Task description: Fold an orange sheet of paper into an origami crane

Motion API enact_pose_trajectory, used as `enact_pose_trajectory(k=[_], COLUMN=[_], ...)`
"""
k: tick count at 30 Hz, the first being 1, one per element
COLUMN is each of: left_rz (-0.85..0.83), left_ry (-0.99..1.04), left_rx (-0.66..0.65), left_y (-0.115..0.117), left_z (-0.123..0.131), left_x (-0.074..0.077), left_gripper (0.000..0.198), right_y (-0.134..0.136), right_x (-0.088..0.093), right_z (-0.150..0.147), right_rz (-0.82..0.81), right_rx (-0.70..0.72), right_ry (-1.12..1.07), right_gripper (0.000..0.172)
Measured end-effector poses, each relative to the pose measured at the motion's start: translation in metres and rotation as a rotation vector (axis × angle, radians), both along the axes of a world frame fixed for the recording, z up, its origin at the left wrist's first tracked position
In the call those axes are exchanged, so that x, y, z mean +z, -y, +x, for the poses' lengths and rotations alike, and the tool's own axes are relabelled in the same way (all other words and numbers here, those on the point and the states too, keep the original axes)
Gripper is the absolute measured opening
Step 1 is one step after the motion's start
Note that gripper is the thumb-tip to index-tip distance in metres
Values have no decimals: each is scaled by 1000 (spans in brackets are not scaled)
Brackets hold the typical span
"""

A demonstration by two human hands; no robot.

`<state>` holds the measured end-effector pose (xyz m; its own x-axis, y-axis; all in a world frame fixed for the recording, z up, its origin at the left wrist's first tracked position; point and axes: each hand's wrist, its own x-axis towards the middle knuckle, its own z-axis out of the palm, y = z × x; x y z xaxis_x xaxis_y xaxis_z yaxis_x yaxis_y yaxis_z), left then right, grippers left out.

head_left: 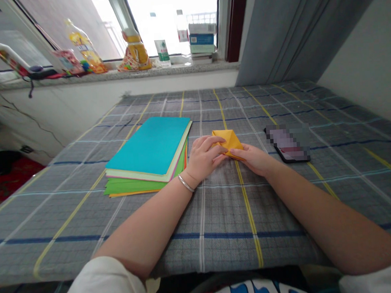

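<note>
A small folded piece of yellow-orange paper [228, 139] is held between my two hands, low over the plaid cloth. My left hand [206, 154] grips its left side, the fingers laid across the front and a silver bangle on the wrist. On the lower right edge, my right hand [251, 156] pinches the paper with the thumb on top; its other fingers are mostly hidden underneath. Creases meet on the paper's upper face. Just left of my hands lies a stack of coloured paper [149, 146], with a blue sheet on top and green and orange edges below.
A phone [289, 145] with a blurred screen lies to the right on the plaid tablecloth [284, 212]. Along the windowsill [175, 69] stand bottles, a white-and-green tube [162, 52] and stacked boxes [202, 41]. A grey curtain [284, 32] hangs at the back right.
</note>
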<state>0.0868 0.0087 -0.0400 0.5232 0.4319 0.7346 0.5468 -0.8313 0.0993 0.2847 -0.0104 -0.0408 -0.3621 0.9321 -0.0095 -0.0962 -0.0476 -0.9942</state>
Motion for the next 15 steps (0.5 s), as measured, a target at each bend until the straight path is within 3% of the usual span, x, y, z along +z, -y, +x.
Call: enact_pose_trajectory(k=[4, 5, 7, 10, 15], left_rz=[-73, -95, -139, -204, -243], left_ry=[107, 142, 192, 156, 15], left_rx=[-14, -11, 13, 81, 72], left_y=[-3, -4, -7, -11, -13], left_z=[-1, -1, -3, -7, -11], left_x=[-1, -1, -1, -3, -3], left_gripper=[28, 31, 37, 38, 28], right_y=[-2, -3, -4, -6, -10], right_x=[9, 12, 16, 17, 10], right_z=[15, 19, 28, 36, 38], right_rz=[223, 336, 497, 569, 573], right_rx=[-198, -177, -4, 150, 139], right_ry=[355, 454, 573, 608, 599], right_gripper=[27, 24, 17, 20, 23])
